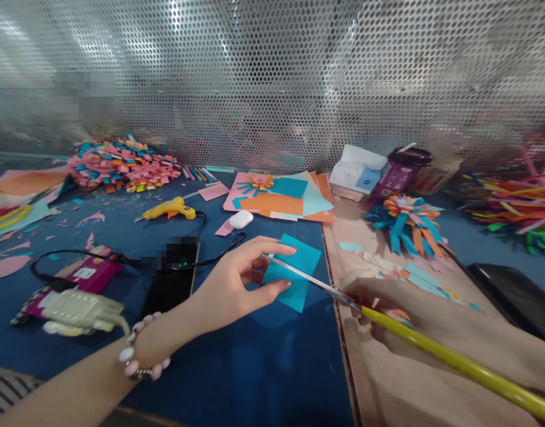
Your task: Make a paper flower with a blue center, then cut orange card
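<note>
Left hand point(232, 281): holding blue paper point(299, 292), thumb and forefinger apart on its top side, other fingers curled at its left edge, partly hidden. Paper is mid-view over the blue table point(263, 379). Right hand point(394, 299): fingers closed round yellow-handled tool point(432, 345); dim, fingertips mostly hidden. Tool's thin metal end crosses the paper to the left hand; touching or just above, can't tell. Handle cut off at right; tool type hard to make out. Both forearms run out of frame. Phone point(168, 290) half behind left wrist, upper part pixelated.

Edges: brown board point(370, 385) starts just right of paper. Room: blue tabletop between left forearm and board, down to frame bottom. Tighter beyond: white case point(241, 219) near left knuckles, paper stack point(272, 205) behind. Black slab point(512, 296) just past right forearm.
</note>
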Demonstrator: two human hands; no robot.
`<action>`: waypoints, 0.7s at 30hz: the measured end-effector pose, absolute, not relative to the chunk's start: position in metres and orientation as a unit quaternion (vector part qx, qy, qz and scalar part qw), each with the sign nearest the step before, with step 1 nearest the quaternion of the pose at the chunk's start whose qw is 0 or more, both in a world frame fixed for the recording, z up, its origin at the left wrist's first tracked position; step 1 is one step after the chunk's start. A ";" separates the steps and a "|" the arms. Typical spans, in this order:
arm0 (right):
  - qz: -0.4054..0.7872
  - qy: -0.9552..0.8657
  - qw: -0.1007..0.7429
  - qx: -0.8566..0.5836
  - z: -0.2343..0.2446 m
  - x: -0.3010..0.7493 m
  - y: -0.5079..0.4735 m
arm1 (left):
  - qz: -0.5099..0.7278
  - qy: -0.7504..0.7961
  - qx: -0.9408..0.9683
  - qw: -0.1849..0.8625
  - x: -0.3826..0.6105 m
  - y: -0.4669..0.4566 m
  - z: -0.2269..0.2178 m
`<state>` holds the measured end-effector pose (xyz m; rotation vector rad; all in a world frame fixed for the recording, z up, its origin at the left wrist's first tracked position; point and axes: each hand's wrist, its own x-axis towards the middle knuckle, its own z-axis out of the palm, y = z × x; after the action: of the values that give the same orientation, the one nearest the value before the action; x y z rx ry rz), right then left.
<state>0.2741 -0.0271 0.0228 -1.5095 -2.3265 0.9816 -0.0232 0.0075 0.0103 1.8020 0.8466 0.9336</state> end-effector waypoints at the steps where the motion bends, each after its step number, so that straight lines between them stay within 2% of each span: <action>1: 0.337 -0.785 0.105 -0.509 0.023 0.274 -0.028 | 0.378 0.343 0.730 0.454 -0.023 0.007 0.010; 14: 0.365 -0.769 0.106 -0.514 0.033 0.265 -0.028 | 0.371 0.336 0.718 0.484 -0.024 0.009 0.009; 21: 0.347 -0.768 0.085 -0.532 0.017 0.270 -0.027 | 0.357 0.333 0.710 0.508 -0.025 0.009 0.011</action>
<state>0.2699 -0.0267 0.0172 -1.5868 -2.2894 1.0336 -0.0248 0.0094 0.0113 1.7109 0.8018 0.8600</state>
